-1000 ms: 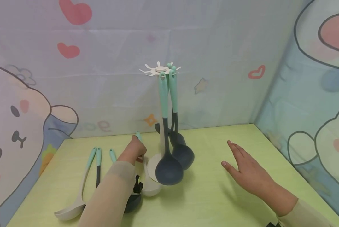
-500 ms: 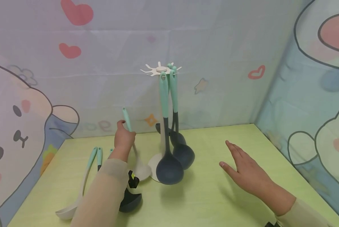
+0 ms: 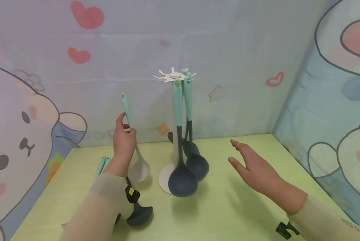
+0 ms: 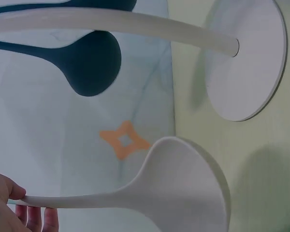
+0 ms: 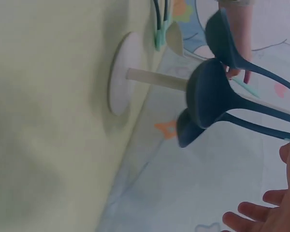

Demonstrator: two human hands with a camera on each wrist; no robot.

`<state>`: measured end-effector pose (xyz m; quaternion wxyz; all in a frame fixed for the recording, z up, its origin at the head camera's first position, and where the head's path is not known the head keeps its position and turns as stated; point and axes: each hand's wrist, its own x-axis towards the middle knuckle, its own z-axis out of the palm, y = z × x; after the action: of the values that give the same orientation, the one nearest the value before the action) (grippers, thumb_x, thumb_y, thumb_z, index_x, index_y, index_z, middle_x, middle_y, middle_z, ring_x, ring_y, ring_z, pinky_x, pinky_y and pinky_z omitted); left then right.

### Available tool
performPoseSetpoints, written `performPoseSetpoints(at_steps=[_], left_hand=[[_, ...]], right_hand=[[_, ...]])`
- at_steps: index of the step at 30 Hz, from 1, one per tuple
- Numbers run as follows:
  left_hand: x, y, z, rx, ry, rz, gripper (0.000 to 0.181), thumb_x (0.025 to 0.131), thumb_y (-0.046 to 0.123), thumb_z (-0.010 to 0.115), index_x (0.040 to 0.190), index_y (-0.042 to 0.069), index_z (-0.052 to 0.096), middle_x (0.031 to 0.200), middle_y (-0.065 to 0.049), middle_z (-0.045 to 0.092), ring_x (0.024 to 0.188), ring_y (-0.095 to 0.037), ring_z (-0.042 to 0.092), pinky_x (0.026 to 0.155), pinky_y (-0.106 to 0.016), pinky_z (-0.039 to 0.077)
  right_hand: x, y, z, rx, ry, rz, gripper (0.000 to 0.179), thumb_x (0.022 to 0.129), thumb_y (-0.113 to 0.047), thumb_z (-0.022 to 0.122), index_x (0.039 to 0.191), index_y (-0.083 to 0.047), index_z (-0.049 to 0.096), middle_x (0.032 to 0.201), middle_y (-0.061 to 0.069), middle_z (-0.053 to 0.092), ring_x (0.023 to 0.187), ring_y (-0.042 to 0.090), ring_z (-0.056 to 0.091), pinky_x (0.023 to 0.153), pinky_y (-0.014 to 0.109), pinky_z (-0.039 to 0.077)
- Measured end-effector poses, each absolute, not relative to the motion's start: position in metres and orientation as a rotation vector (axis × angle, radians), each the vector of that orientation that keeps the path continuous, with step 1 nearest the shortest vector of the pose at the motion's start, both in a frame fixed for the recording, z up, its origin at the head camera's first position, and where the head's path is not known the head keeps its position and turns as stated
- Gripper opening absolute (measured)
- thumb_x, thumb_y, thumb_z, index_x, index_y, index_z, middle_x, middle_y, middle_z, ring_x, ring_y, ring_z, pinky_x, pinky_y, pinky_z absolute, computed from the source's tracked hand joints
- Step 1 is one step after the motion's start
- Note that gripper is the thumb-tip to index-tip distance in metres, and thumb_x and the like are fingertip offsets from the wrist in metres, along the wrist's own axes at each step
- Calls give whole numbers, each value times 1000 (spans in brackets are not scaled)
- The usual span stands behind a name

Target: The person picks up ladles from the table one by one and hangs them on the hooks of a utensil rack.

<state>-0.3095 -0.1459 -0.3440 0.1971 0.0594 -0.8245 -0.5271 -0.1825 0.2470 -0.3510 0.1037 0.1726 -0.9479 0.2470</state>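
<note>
My left hand [image 3: 125, 139] pinches a pale ladle [image 3: 139, 170] by its mint-green handle, thumb and fingers on either side. The ladle is nearly upright, bowl down, to the left of a white utensil stand [image 3: 166, 179]. In the left wrist view its cream bowl [image 4: 183, 188] appears large, near the stand's round base [image 4: 249, 77]. Several dark-blue utensils hang from the stand's hooks, a ladle [image 3: 183, 180] foremost. Right of the stand, my right hand [image 3: 256, 172] is held above the table with fingers extended and holds nothing; its fingers [image 5: 251, 210] show in the right wrist view.
On the table [image 3: 222, 214], a dark ladle [image 3: 140, 214] lies near my left forearm. Mint handles [image 3: 100, 165] of other utensils stick out behind that sleeve, which hides the rest of them. A printed cloth [image 3: 131, 57] stands behind the table.
My left hand has raised the pale ladle off the table and moved it left, tilting it more upright. My right hand has shifted slightly left and up, its fingers still straight.
</note>
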Motion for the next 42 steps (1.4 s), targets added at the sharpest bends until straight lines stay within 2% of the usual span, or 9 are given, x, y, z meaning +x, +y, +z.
performPoseSetpoints(at_steps=[7, 13, 17, 25, 32, 35, 42], left_hand=[[-280, -143, -330, 43, -2246, -1512, 63, 99, 15, 49, 151, 44, 31, 125, -4, 51, 106, -22, 55, 77, -39, 51], [-253, -130, -315, -91, -2185, -1547, 61, 100, 16, 52, 147, 51, 34, 126, 1, 51, 108, -18, 56, 77, -38, 51], [-240, -116, -308, -174, -2150, -1538, 61, 99, 15, 55, 147, 48, 38, 123, 1, 53, 106, -17, 57, 81, -38, 52], [-220, -95, -302, -303, -2095, -1503, 58, 97, 9, 60, 145, 37, 46, 117, 0, 57, 100, -14, 59, 83, -35, 53], [-213, -85, -299, -363, -2052, -1469, 55, 96, 7, 60, 142, 34, 51, 115, -2, 58, 98, -14, 60, 79, -35, 53], [-210, -81, -296, -391, -2025, -1470, 54, 95, 5, 60, 142, 32, 53, 114, -4, 58, 96, -15, 61, 78, -35, 53], [-208, -69, -294, -438, -2014, -1438, 55, 95, 5, 62, 142, 32, 53, 115, -4, 58, 94, -15, 60, 77, -35, 54]], right_hand=[[-200, 226, -297, 569, -2689, 805, 60, 105, -41, 44, 155, -12, 28, 145, 12, 47, 130, 35, 47, 104, 56, 39], [-219, 203, -238, 565, -2494, 940, 49, 104, -37, 49, 143, -8, 46, 135, 10, 54, 121, 27, 53, 103, 51, 42], [-226, 189, -201, 538, -2419, 982, 42, 103, -36, 50, 135, -9, 54, 131, 7, 57, 117, 26, 55, 101, 49, 44], [-239, 155, -142, 565, -2479, 939, 40, 103, -40, 47, 132, -15, 57, 130, 1, 56, 114, 22, 58, 97, 42, 47], [-259, 117, -111, 579, -2701, 776, 47, 104, -41, 44, 142, -15, 48, 139, 2, 51, 127, 20, 48, 99, 38, 46], [-266, 105, -104, 570, -2763, 689, 44, 103, -39, 44, 140, -14, 51, 139, 4, 50, 121, 22, 50, 96, 38, 48], [-268, 95, -100, 593, -2833, 470, 27, 100, -34, 53, 110, -12, 65, 103, 4, 62, 89, 21, 56, 79, 34, 49]])
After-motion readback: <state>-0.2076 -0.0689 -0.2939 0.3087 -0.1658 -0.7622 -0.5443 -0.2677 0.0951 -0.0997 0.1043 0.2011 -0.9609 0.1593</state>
